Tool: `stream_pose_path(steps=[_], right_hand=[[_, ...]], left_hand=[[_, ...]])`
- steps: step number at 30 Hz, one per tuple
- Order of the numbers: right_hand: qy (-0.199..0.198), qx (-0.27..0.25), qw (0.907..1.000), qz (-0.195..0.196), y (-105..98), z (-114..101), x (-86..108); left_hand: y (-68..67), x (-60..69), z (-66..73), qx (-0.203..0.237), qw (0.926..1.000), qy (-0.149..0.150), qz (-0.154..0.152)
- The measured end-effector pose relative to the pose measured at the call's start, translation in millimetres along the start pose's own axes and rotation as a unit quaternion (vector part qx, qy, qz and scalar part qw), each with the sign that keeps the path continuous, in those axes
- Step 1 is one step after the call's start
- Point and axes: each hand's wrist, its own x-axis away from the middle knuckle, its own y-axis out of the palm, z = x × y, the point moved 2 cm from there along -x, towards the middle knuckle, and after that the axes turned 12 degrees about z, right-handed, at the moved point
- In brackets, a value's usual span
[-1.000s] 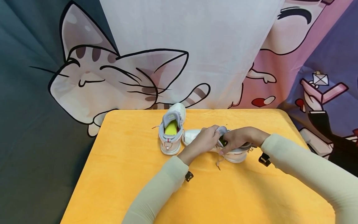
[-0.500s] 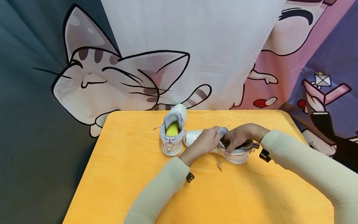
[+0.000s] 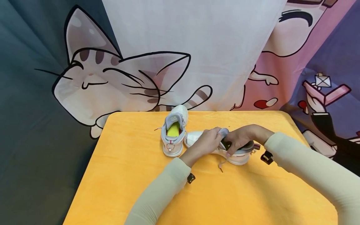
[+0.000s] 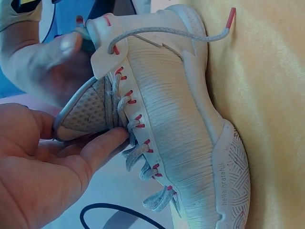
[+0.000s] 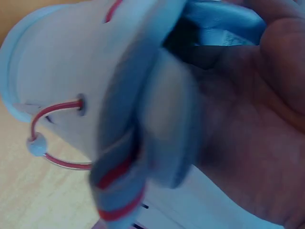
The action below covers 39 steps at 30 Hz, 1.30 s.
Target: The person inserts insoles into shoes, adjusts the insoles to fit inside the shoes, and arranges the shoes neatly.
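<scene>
A pale sneaker (image 3: 237,160) with grey laces lies with its toe to the left on the yellow-covered table. My left hand (image 3: 206,140) pinches its padded tongue (image 4: 88,112) at the front of the opening, fingers against the laces. Into that opening reaches my right hand (image 3: 239,137); its fingers are hidden inside and its thumb is at the near rim. A little dark yellow-green shows inside. The right wrist view has the heel collar (image 5: 128,95), striped pull tab (image 5: 119,191) and palm close up, partly blurred. One lace end (image 4: 167,32) hangs loose over the side.
Left of it stands the matching sneaker (image 3: 171,148), toe toward the back, with a yellow insole (image 3: 173,129) inside. Its side is close to the first sneaker's toe. A cartoon-printed cloth (image 3: 219,47) hangs behind the yellow table (image 3: 129,175).
My right hand has shifted slightly within the opening, and its thumb has moved a little to the right along the rim. My left hand keeps its hold on the tongue.
</scene>
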Motion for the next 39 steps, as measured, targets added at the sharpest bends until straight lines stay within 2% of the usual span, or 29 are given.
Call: stream_pose_path(steps=[7,12,17,22,28,36,39], right_hand=[[-0.032,0.020,0.9993,-0.001,0,-13,5.1],[-0.035,0.037,0.9987,0.004,-1,-27,14.5],[-0.021,0.010,0.9997,-0.006,-8,-38,26.4],[-0.035,-0.005,0.9990,-0.027,-12,-39,31.1],[-0.058,0.032,0.9975,-0.025,-7,-34,21.7],[-0.002,0.085,0.9964,0.007,7,-20,-2.7],[0.012,0.087,0.9960,0.017,11,-16,-8.1]], left_hand=[[0.5,0.2,-1.4,0.006,1.0000,-0.001,0.000],[0.1,0.0,-1.0,0.010,0.9999,-0.001,-0.005],[-0.4,-0.3,-1.1,0.016,0.9998,-0.008,-0.009],[0.0,-0.8,-0.9,0.028,0.9993,-0.019,-0.013],[-2.9,0.0,1.1,0.028,0.9992,-0.015,-0.022],[-2.0,-1.1,-0.2,0.000,0.9998,-0.010,-0.016],[-1.0,-1.0,-0.4,-0.011,0.9997,-0.011,-0.017]])
